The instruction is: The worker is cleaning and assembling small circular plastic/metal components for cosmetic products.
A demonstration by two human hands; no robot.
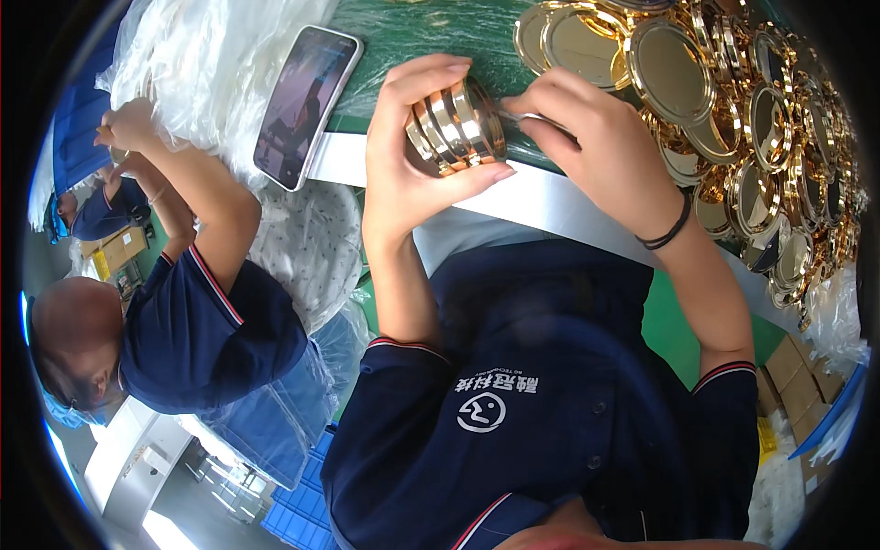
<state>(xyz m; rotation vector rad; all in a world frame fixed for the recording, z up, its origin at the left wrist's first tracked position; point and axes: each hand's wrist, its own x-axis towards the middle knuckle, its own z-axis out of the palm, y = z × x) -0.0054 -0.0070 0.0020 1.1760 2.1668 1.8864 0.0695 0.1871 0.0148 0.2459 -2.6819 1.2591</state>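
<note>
A short stack of several shiny gold round lids (456,126) is gripped in my left hand (396,151), with the fingers over the top and the thumb along the lower side. The stack is tilted on its side above the table's near edge. Just right of it, my right hand (596,137) has its thumb and fingers pinched together close to the face of the stack. A thin sliver shows at those fingertips, too small to name. A black band circles the right wrist.
A large heap of gold lids (674,71) covers the table's right side. A phone (307,105) leans by clear plastic bags (215,55) at the left. Green film (431,32) covers the tabletop, edged by a metal strip (541,203). A co-worker (211,339) works at the left.
</note>
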